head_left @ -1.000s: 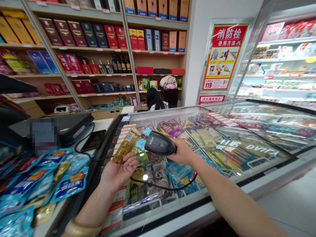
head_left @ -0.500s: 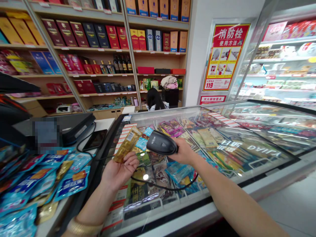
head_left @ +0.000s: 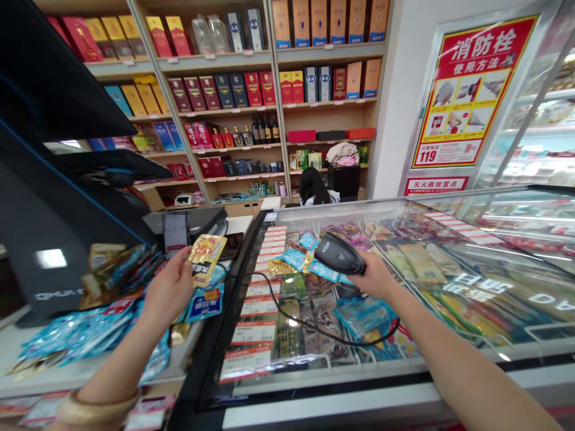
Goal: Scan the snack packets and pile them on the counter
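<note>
My left hand point(head_left: 173, 284) pinches a gold snack packet point(head_left: 207, 258), its printed front facing me, above the counter's right edge. In my right hand point(head_left: 375, 275) is a black barcode scanner point(head_left: 336, 252), held over the freezer's glass top with its head pointing left. Small blue packets point(head_left: 294, 258) and a gold packet point(head_left: 279, 267) lie on the glass beside the scanner. Under and left of my left hand spreads a pile of blue snack packets point(head_left: 90, 329), with more gold packets point(head_left: 101, 272) behind it.
The scanner's black cable point(head_left: 309, 326) loops over the chest freezer point(head_left: 341, 377). A dark checkout screen point(head_left: 58, 78) stands at left; a phone point(head_left: 233, 244) lies on the counter. Behind the freezer is a person's head point(head_left: 314, 185), before shelves of boxes and bottles.
My left hand has moved left from the scanner to above the counter packets. A gold packet now shows on the glass beside the blue ones. The view has turned left; my right hand keeps the scanner.
</note>
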`<action>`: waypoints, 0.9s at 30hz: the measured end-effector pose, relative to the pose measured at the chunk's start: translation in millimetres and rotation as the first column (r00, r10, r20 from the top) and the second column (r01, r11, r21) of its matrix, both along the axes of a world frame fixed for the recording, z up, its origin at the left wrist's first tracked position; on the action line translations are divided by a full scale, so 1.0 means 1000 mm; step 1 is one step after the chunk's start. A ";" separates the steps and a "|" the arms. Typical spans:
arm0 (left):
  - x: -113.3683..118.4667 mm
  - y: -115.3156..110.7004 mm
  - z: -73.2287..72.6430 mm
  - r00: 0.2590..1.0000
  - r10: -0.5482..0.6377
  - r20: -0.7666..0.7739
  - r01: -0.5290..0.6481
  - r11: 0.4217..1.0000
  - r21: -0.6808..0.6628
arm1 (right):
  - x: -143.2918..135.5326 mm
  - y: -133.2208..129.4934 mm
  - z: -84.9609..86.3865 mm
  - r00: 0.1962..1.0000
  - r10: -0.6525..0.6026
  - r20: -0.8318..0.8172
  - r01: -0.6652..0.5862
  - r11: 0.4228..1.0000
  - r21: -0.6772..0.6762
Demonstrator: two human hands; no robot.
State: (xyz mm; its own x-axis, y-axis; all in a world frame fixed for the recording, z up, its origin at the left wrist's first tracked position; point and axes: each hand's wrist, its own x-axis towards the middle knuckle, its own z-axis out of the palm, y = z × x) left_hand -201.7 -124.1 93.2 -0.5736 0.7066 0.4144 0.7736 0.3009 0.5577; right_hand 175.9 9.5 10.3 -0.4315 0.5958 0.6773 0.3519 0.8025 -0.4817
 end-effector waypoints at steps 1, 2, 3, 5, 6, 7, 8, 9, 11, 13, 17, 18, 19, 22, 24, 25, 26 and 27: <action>-0.010 -0.005 0.002 0.997 0.033 -0.076 -0.039 0.997 -0.070 | 0.000 0.000 0.000 1.000 0.000 0.004 0.000 1.000 -0.001; -0.019 -0.010 0.003 0.989 0.058 -0.138 -0.077 0.988 -0.136 | 0.000 0.000 0.000 1.000 -0.001 0.010 0.001 1.000 -0.001; -0.025 -0.013 0.002 0.979 0.076 -0.188 -0.114 0.973 -0.200 | 0.000 0.000 0.000 1.000 -0.003 0.017 0.003 1.000 0.001; -0.032 -0.015 -0.001 0.959 0.078 -0.271 -0.161 0.940 -0.301 | 0.000 -0.001 0.000 0.999 -0.008 0.033 0.008 1.000 0.006; -0.033 -0.014 -0.004 0.950 0.060 -0.306 -0.167 0.928 -0.334 | 0.000 -0.001 -0.001 0.999 -0.014 0.039 0.013 1.000 0.011; -0.033 -0.012 -0.007 0.940 0.034 -0.341 -0.162 0.921 -0.354 | 0.000 -0.001 -0.001 0.999 -0.018 0.043 0.017 1.000 0.016; -0.032 -0.010 -0.011 0.928 0.004 -0.373 -0.152 0.917 -0.368 | 0.000 -0.001 -0.001 0.999 -0.023 0.047 0.022 1.000 0.020; -0.030 -0.007 -0.014 0.915 -0.020 -0.404 -0.145 0.916 -0.374 | 0.000 -0.001 -0.002 0.998 -0.028 0.050 0.027 0.999 0.024; -0.025 0.000 -0.022 0.895 -0.055 -0.442 -0.137 0.910 -0.391 | 0.000 -0.001 -0.002 0.998 -0.035 0.051 0.034 0.999 0.027; -0.019 0.005 -0.029 0.892 -0.076 -0.445 -0.124 0.906 -0.404 | 0.000 -0.001 -0.002 0.998 -0.038 0.047 0.037 0.999 0.027; -0.013 0.011 -0.045 0.890 -0.104 -0.444 -0.071 0.930 -0.361 | 0.001 0.000 -0.001 0.999 -0.023 0.041 0.023 1.000 0.021; -0.012 0.010 -0.049 0.887 -0.106 -0.450 -0.054 0.943 -0.329 | 0.001 0.000 0.000 0.999 -0.019 0.042 0.018 1.000 0.019; -0.012 0.009 -0.053 0.887 -0.100 -0.451 -0.032 0.960 -0.277 | 0.001 0.000 0.000 0.999 -0.015 0.044 0.015 1.000 0.018; -0.013 0.005 -0.060 0.908 -0.083 -0.410 0.077 0.997 -0.032 | 0.002 0.002 -0.001 0.998 -0.016 0.053 0.015 1.000 0.013; -0.011 0.004 -0.060 0.923 -0.091 -0.374 0.144 0.983 0.117 | 0.003 0.002 -0.001 0.998 -0.028 0.053 0.027 1.000 0.011; -0.010 0.004 -0.058 0.926 -0.096 -0.364 0.161 0.975 0.154 | 0.003 0.003 -0.001 0.998 -0.032 0.052 0.031 0.999 0.010; -0.007 0.006 -0.055 0.929 -0.096 -0.358 0.167 0.971 0.171 | 0.003 0.003 -0.001 0.998 -0.036 0.050 0.035 0.999 0.009; -0.003 0.010 -0.052 0.930 -0.095 -0.354 0.163 0.972 0.168 | 0.003 0.003 0.000 0.998 -0.039 0.048 0.039 0.999 0.009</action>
State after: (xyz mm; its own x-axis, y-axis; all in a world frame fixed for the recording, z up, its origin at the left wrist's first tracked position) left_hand -204.9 -114.6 41.6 -0.2824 0.6525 0.7032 0.9519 0.1001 0.2895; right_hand 179.2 12.4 10.3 -0.4406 0.6072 0.6612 0.4059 0.7917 -0.4565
